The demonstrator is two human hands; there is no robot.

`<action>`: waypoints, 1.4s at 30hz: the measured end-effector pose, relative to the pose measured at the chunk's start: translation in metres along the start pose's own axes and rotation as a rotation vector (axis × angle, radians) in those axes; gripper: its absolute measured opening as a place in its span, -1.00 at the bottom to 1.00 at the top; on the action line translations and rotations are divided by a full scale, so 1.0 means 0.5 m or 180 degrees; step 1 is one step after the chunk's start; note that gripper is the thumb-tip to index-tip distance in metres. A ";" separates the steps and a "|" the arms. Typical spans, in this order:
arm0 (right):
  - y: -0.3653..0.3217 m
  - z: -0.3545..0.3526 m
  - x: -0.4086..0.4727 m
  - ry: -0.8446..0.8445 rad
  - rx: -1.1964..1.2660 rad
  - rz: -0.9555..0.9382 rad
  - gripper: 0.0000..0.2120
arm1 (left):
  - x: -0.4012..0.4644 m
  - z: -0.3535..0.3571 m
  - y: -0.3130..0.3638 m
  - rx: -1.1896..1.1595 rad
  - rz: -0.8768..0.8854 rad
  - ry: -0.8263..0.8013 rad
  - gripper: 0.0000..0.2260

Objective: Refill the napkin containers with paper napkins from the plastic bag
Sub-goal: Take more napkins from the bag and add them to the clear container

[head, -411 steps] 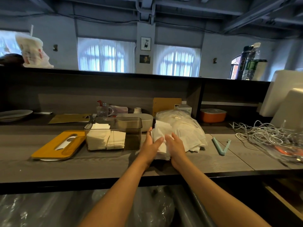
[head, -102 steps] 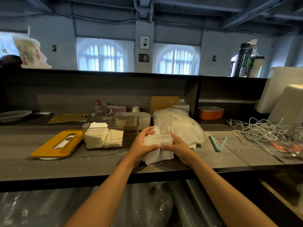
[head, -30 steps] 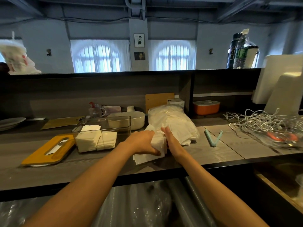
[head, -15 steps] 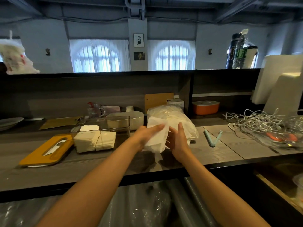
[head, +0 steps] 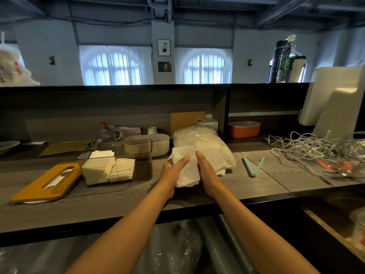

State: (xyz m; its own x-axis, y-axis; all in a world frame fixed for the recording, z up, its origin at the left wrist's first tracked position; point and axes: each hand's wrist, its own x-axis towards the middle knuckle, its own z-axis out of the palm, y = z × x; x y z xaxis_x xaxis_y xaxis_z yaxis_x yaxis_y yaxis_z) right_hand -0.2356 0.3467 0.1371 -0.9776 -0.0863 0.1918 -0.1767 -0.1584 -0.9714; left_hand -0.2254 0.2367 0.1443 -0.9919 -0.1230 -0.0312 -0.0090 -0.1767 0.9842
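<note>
Since 0.5 s ago, both hands are lowering the napkin stack toward the counter, just right of the clear container. Left hand and right hand are pressing it between them, fingers grasping its sides. Container is holding 2 short piles, with room at its right end. Plastic bag is lying behind the stack. Risk: loose lower sheets are fanning; slack pressure could spill them off the counter's near edge.
</note>
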 end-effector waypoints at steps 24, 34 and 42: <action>-0.078 -0.011 0.028 0.0071 -0.1680 -0.0789 -0.71 | -0.016 -0.031 0.003 -0.0097 0.0143 -0.0763 -0.73; -0.191 0.035 0.072 -0.0149 -0.3271 -0.0635 -0.86 | -0.018 -0.045 0.018 -0.0660 -0.0505 -0.1133 -0.46; -0.237 0.076 0.079 -0.0108 -0.3002 0.0120 -0.72 | -0.020 -0.056 0.015 -0.0905 -0.0533 -0.1315 -0.58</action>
State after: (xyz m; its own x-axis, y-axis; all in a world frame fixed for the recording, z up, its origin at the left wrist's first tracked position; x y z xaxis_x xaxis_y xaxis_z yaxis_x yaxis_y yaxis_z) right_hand -0.2488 0.3245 0.2650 -0.9834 -0.1061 0.1475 -0.1790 0.7050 -0.6863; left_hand -0.2119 0.2093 0.1469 -0.9476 0.3146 -0.0561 -0.1938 -0.4260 0.8837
